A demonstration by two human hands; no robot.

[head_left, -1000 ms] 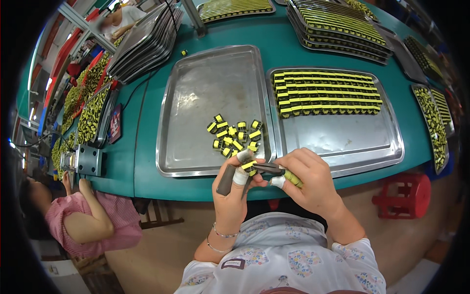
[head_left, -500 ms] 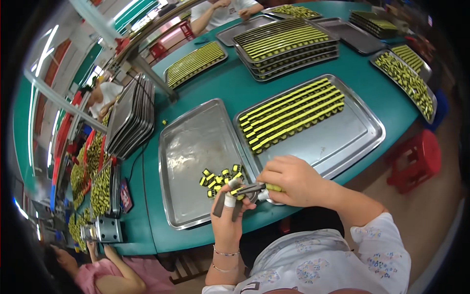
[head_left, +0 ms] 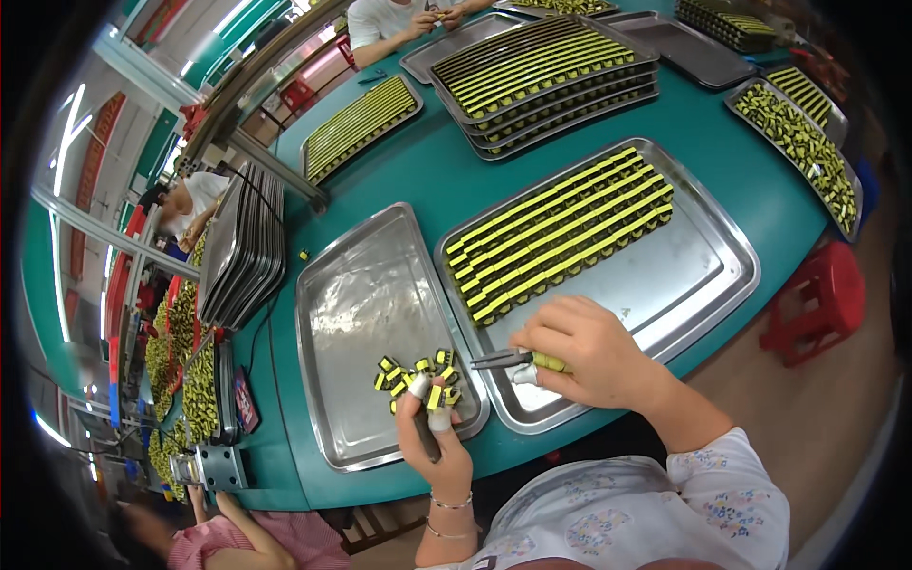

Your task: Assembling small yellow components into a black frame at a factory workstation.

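My left hand [head_left: 435, 451], white wraps on its fingertips, pinches a small black-and-yellow block [head_left: 435, 397] above the near part of the left metal tray [head_left: 356, 294]. A dark strip [head_left: 427, 435] shows along its palm; I cannot make out what it is. Several loose blocks [head_left: 389, 374] lie in that tray just beyond the fingers. In my right hand [head_left: 579, 356] are pliers [head_left: 503, 359] with yellow-green handles, their jaws pointing left and apart from the block. Under that hand, the right metal tray [head_left: 703, 275] carries lined-up rows of blocks [head_left: 560, 233].
Beyond stand stacked full trays [head_left: 546, 81] and another filled tray [head_left: 361, 128]. A tray of loose blocks [head_left: 798, 152] sits far right, a red stool [head_left: 815, 304] below it. Piled trays [head_left: 242, 242] lean at left. Co-workers sit at the far side [head_left: 394, 28] and lower left [head_left: 256, 541].
The pliers have drawn back to the right, away from my left hand. My left hand has turned and lowered slightly, and the block in it now shows.
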